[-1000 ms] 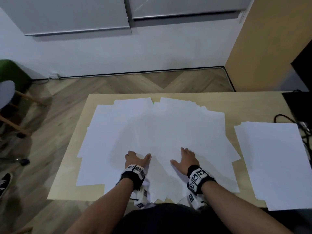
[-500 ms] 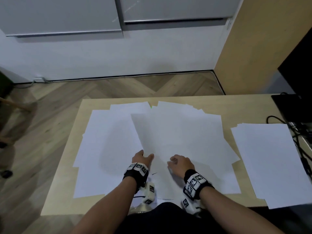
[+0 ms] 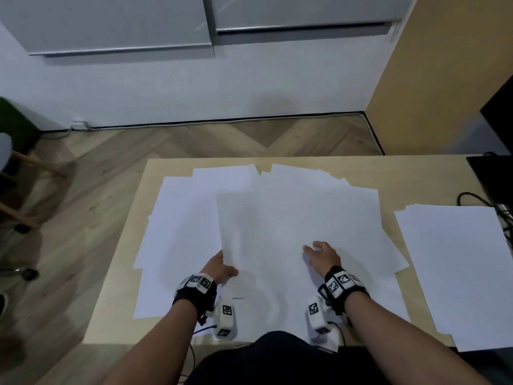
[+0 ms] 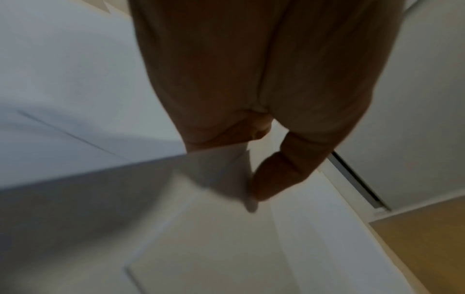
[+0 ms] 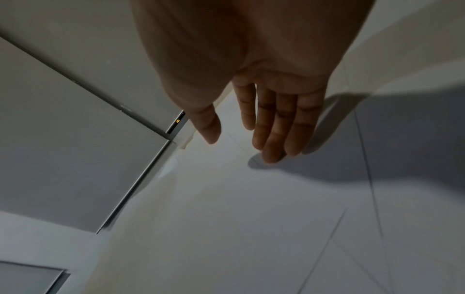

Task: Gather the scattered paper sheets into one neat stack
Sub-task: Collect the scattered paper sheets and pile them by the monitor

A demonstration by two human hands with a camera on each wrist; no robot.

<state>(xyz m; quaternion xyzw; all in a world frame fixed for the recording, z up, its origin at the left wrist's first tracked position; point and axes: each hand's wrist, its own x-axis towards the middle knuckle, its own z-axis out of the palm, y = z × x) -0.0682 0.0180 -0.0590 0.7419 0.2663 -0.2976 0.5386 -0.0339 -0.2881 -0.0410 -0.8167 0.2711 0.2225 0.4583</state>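
Observation:
Several white paper sheets [image 3: 291, 218] lie overlapping across the middle of the wooden table [image 3: 130, 245]. My left hand [image 3: 222, 266] pinches the near left corner of one sheet [image 3: 249, 240] and lifts that edge off the pile. The left wrist view shows the thumb [image 4: 276, 175] over the sheet [image 4: 100, 208] and the fingers beneath it. My right hand [image 3: 319, 252] hovers just over the papers to the right, holding nothing. Its fingers [image 5: 276, 127] are straight and together in the right wrist view, above the papers [image 5: 251, 218].
A separate pile of white sheets [image 3: 458, 268] lies at the table's right end, near black cables [image 3: 488, 207] and a dark device [image 3: 494, 173]. A stool [image 3: 11, 168] stands on the wood floor to the left. White cabinets [image 3: 194, 23] line the far wall.
Both hands rested on the papers at first. The left hand has taken hold of a sheet's corner and raised it; the right hand has uncurled and moved right.

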